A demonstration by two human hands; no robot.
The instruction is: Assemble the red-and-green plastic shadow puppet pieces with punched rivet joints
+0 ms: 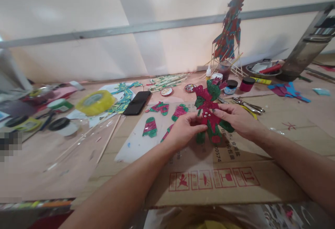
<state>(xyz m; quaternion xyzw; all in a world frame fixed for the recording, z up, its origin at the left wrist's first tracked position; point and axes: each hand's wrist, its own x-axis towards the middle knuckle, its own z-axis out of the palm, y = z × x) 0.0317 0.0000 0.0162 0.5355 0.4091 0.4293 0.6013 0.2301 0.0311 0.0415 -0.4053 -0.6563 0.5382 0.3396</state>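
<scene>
I hold a flat red-and-green painted puppet figure [208, 108] upright over a sheet of brown cardboard [214, 182]. My left hand [184, 129] pinches its left side at the middle, where small metal studs show. My right hand [237, 119] grips its right side, fingers closed on it. Several loose red-and-green puppet parts [150, 127] lie on a clear plastic sheet [131, 145] just left of my hands.
A black phone [137, 102], a yellow tape roll [95, 102], thin wooden sticks [108, 139], small paint jars [230, 86], scissors [248, 105] and a standing finished puppet [230, 30] surround the work area. Clutter fills the left side of the table.
</scene>
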